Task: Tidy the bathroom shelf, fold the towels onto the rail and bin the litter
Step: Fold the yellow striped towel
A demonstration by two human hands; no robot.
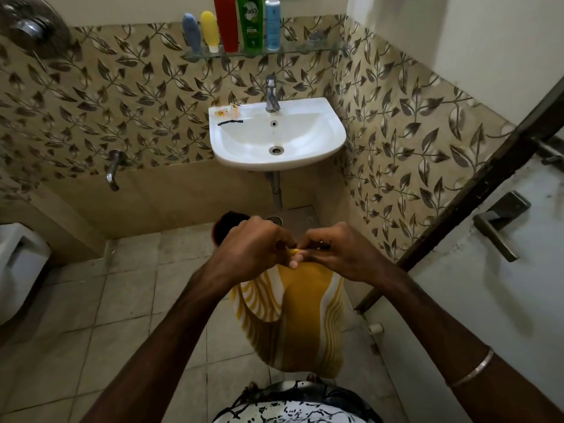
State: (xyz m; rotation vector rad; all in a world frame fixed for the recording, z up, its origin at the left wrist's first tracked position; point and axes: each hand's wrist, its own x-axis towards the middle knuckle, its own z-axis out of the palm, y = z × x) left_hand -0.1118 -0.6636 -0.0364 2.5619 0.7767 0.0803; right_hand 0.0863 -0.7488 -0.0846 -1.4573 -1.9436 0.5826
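Note:
A yellow and white striped towel [300, 312] hangs in front of me, held at its top edge. My left hand [254, 247] and my right hand [338, 250] pinch that edge side by side, close together. On the glass shelf [305, 49] above the sink stand a blue tube [191, 32], a yellow tube [210, 31], a red bottle [226, 22], a green bottle [251, 21] and a light blue bottle [272, 24]. A small orange wrapper [227, 110] and a black strip [230, 122] lie on the rim of the white sink [323, 117]. No rail is visible.
A dark red bin [224, 225] stands on the floor under the sink, partly behind my left hand. A toilet [18, 261] is at the left edge. An open door [500, 270] with a lever handle [496, 230] fills the right. A wall tap [113, 169] juts out at the left.

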